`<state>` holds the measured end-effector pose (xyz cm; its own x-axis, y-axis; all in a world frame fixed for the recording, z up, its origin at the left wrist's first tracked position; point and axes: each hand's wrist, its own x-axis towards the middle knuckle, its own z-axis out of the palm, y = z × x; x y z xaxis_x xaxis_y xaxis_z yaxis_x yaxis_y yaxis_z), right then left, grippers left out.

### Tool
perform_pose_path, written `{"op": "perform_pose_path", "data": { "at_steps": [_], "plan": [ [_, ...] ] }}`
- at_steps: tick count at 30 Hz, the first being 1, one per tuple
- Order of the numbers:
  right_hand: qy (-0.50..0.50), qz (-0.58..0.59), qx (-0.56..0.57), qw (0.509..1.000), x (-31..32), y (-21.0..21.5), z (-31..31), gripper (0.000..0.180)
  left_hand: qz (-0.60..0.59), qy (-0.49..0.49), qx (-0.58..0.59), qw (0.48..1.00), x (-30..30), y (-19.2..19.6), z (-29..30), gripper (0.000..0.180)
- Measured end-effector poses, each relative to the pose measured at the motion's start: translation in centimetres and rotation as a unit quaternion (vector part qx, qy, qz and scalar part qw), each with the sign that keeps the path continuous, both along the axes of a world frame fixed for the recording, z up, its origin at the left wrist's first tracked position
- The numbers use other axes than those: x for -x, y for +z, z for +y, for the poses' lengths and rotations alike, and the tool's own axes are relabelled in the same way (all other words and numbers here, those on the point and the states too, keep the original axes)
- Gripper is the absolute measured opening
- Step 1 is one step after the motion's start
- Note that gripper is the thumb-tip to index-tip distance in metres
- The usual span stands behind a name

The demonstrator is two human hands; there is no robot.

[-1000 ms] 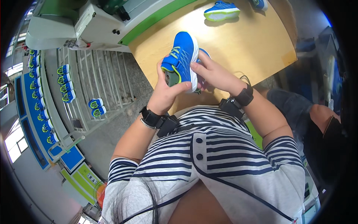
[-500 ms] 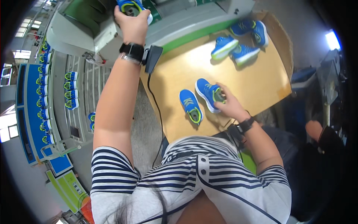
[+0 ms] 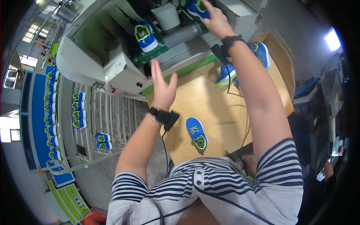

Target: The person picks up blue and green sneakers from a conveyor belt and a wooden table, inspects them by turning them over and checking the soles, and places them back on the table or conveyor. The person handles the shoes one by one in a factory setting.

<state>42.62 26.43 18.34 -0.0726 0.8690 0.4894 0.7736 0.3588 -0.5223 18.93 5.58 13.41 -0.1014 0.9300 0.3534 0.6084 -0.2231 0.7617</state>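
Grasping a blue shoe (image 3: 196,10) at the right of the machine (image 3: 187,56), the right hand (image 3: 218,24) reaches far, while the left hand (image 3: 164,87), empty, fingers extended, sits just nearer than another shoe (image 3: 146,39) inside.

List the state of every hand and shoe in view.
Left hand: open, empty.
Right hand: at far shoe, grip unclear.
Far shoe: partly covered.
Left machine shoe: resting on green plate.
Nearest shoe: sole down on table.
Right-side shoes: partly hidden.
Rack shoes: lined up.
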Motion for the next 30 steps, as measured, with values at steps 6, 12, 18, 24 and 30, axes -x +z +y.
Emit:
{"op": "perform_pose_path", "data": {
  "at_steps": [6,12,18,24,30],
  "plan": [
    [0.209,0.039,0.348,0.913,-7.2,1.9,-3.9,0.05,0.09,-0.039,0.27,0.958,6.5,-7.9,-15.0,0.071],
    [0.002,-0.059,0.229,0.972,-18.5,-13.9,-14.0,0.045,0.221,-0.087,0.391,0.889,2.7,-10.8,-19.7,0.074],
    [-0.129,0.15,0.132,0.971,-19.1,-21.0,-24.4,0.051,0.186,-0.119,0.179,0.959,-5.2,-8.3,-6.8,0.073],
    [-0.162,0.165,0.169,0.958,-16.0,-20.0,-26.5,0.072,0.247,-0.118,0.237,0.932,-16.6,-8.2,5.4,0.1],
    [0.166,0.229,0.34,0.897,-10.6,-18.0,-31.7,0.073,0.243,-0.263,0.211,0.91,-14.2,-12.5,6.2,0.073]
  ]
}}
